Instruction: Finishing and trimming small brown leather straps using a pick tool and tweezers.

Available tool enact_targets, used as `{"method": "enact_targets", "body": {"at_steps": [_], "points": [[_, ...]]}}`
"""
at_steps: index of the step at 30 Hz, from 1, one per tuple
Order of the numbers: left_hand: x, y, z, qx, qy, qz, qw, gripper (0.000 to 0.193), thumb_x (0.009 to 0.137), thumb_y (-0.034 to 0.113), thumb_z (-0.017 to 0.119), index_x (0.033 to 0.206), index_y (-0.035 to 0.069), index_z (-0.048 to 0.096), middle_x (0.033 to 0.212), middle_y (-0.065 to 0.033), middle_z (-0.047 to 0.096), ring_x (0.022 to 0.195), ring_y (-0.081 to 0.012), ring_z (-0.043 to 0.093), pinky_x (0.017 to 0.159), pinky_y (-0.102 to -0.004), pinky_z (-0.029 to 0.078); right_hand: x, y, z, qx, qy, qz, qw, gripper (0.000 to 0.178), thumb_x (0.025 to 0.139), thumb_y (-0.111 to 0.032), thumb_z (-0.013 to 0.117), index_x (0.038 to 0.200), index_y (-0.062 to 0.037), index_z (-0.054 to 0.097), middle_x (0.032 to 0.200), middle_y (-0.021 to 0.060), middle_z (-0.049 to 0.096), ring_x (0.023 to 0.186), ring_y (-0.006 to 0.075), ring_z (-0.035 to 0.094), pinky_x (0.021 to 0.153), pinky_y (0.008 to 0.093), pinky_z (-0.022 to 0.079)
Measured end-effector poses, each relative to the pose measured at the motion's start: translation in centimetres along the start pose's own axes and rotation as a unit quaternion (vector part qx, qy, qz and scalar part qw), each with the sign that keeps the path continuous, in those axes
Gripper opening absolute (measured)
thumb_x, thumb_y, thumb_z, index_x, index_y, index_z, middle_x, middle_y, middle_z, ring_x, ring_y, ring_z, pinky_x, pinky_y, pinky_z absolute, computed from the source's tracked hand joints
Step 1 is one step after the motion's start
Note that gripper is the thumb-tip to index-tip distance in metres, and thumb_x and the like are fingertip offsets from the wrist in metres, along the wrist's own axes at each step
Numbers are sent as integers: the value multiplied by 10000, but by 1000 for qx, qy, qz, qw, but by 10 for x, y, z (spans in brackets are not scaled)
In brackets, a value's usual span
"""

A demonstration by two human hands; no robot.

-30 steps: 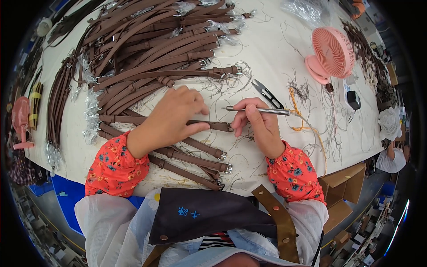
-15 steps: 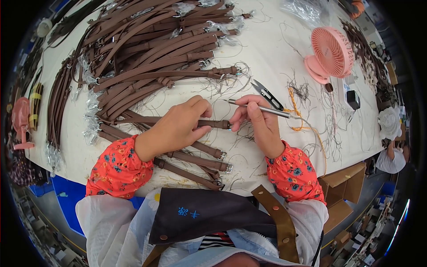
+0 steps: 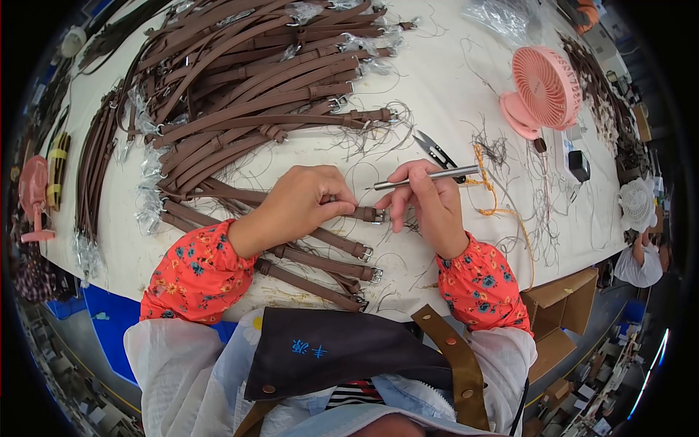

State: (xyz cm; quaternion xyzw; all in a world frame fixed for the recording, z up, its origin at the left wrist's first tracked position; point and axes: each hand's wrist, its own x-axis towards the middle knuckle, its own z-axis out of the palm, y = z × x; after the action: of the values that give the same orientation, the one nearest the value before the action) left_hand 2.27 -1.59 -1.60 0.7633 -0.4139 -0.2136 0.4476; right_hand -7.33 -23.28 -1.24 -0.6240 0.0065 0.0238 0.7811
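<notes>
My left hand (image 3: 302,200) pinches a brown strap (image 3: 364,213) close to its silver buckle end, thumb and forefinger pressed together on top. My right hand (image 3: 431,207) grips a slim silver pen-shaped tool (image 3: 451,174), which tilts slightly up to the right and has a thin tip at its left end. That tip is a little above the strap, apart from it. The lower fingers of my right hand are beside the buckle; whether they touch it I cannot tell. Several similar brown straps (image 3: 328,266) with buckles lie just below. Black thread snips (image 3: 435,151) rest beyond the tool.
A large heap of brown straps (image 3: 240,95) covers the far left, some ends wrapped in clear plastic. Loose threads (image 3: 491,149) and a yellow cord (image 3: 489,193) lie to the right. A pink fan (image 3: 542,87) stands far right; a cardboard box (image 3: 561,306) is below the table edge.
My left hand has shifted right along the strap and now pinches nearer the buckle. The silver tool has turned, from sloping down to the right to sloping slightly up.
</notes>
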Motion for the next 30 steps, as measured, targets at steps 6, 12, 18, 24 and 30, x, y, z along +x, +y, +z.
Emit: {"method": "enact_targets", "body": {"at_steps": [6, 12, 18, 24, 30], "points": [[1, 7, -3, 22, -4, -20, 1000, 101, 856, 71, 703, 896, -12, 663, 791, -103, 639, 681, -175, 603, 636, -291, 487, -1, 1, 1, -88, -46, -3, 995, 396, 1053, -341, 426, 990, 10, 600, 616, 36, 592, 570, 98, 575, 631, 235, 486], [1, 1, -10, -39, -38, -62, 997, 110, 904, 85, 664, 917, -20, 632, 790, -57, 626, 702, -111, 578, 640, -268, 476, -2, -3, 4, -99, -72, 47, 991, 385, 1053, -296, 433, 948, 23, 622, 636, 30, 590, 563, 91, 553, 561, 239, 446], [1, -3, -10, -81, -75, -96, 989, 120, 939, 110, 642, 943, -8, 627, 814, -2, 609, 728, -71, 531, 661, -242, 459, -2, -6, 4, -101, -80, 46, 991, 402, 1053, -269, 432, 892, 41, 631, 691, 41, 595, 578, 95, 563, 573, 247, 458], [1, -4, -10, -88, -88, -100, 987, 121, 952, 121, 630, 959, 1, 628, 841, 13, 598, 753, -64, 511, 686, -230, 450, -1, -4, 4, -101, -88, 38, 990, 456, 1054, -271, 430, 790, 43, 629, 780, 65, 617, 584, 105, 568, 573, 256, 460], [0, -9, -7, -103, -78, -95, 987, 149, 939, 160, 636, 951, 11, 635, 816, -21, 609, 731, -103, 538, 670, -264, 457, -1, -3, 4, -96, -92, 47, 990, 480, 1053, -275, 433, 748, 44, 622, 839, 77, 627, 589, 110, 573, 578, 261, 464]]}}
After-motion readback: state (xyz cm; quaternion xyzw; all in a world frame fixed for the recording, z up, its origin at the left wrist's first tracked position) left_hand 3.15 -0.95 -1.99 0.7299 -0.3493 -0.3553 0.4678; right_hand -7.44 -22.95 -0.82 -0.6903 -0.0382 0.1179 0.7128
